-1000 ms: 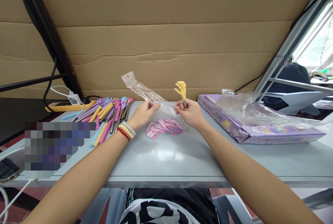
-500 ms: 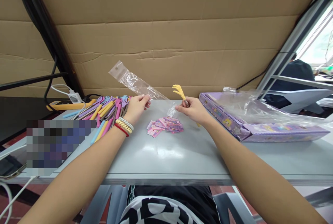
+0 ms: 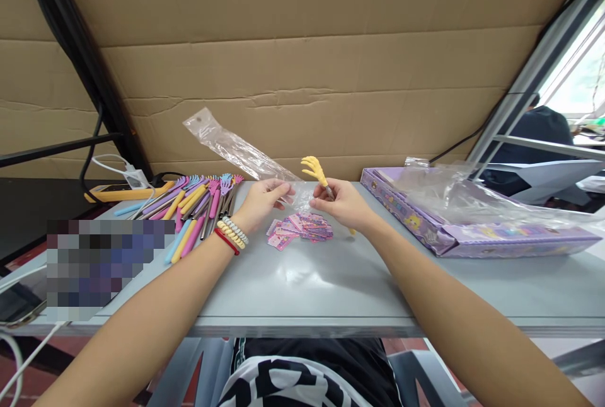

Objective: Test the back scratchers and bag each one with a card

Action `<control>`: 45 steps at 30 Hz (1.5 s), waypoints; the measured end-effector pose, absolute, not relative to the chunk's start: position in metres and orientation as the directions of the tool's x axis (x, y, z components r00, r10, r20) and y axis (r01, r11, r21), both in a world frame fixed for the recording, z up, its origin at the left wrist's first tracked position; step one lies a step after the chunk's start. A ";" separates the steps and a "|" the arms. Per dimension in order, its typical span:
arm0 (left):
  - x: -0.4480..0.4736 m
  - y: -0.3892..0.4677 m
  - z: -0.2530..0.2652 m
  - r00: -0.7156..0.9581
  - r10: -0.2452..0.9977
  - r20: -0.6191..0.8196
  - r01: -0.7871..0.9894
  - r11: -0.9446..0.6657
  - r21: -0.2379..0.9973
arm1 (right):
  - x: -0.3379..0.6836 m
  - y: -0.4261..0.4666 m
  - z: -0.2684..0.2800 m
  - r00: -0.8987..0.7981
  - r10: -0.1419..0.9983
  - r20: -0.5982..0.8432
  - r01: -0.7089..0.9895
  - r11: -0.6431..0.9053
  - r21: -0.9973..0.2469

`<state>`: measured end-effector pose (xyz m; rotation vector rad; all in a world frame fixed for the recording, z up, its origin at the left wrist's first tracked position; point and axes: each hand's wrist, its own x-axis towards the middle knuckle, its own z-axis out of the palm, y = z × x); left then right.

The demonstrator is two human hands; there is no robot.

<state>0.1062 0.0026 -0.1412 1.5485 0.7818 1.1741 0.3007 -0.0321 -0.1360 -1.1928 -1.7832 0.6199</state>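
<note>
My left hand (image 3: 268, 200) pinches a long clear plastic bag (image 3: 236, 149), whose far end sticks up to the left against the cardboard. In my right hand (image 3: 343, 202) is a yellow back scratcher (image 3: 314, 169), its hand-shaped head pointing up and left and its handle mostly hidden by my fingers. The bag's near end lies between my two hands, close to the right fingertips; whether those touch it I cannot tell. Just below both hands, a fanned pile of small pink printed cards (image 3: 302, 229) rests on the table.
A heap of coloured back scratchers (image 3: 203, 202) lies at the left, near a white plug (image 3: 136, 175) and cable. On the right stands a purple box (image 3: 449, 237) with clear plastic bags (image 3: 454, 189) on it. Cardboard (image 3: 302, 67) walls the back. A person (image 3: 534, 142) sits beyond the frame at right.
My left hand has moved right and slightly down with the bag, closer to my right hand. The back scratcher has shifted a little left.
</note>
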 end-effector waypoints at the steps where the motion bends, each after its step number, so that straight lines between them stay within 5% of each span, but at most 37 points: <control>1: 0.106 0.004 -0.141 0.297 0.908 0.296 -0.078 -0.286 0.955 | 0.300 -0.033 -0.135 -0.165 0.904 0.394 0.511 0.420 -0.750; 8: 0.094 0.009 -0.132 0.100 0.956 0.275 -0.217 -0.249 0.944 | 0.303 -0.035 -0.134 -0.221 0.935 0.277 0.627 0.354 -0.694; 15: 0.096 0.006 -0.131 -0.005 0.944 0.331 -0.233 -0.323 0.917 | 0.303 -0.033 -0.139 -0.314 0.897 0.311 0.668 0.442 -0.599; 27: 0.100 0.001 -0.130 0.032 0.911 0.411 -0.206 -0.397 0.894 | 0.310 -0.026 -0.143 -0.348 0.836 0.425 0.682 0.536 -0.497; 45: 0.107 -0.007 -0.134 0.295 0.890 0.349 -0.130 -0.324 0.937 | 0.295 -0.031 -0.149 -0.230 0.878 0.419 0.634 0.462 -0.620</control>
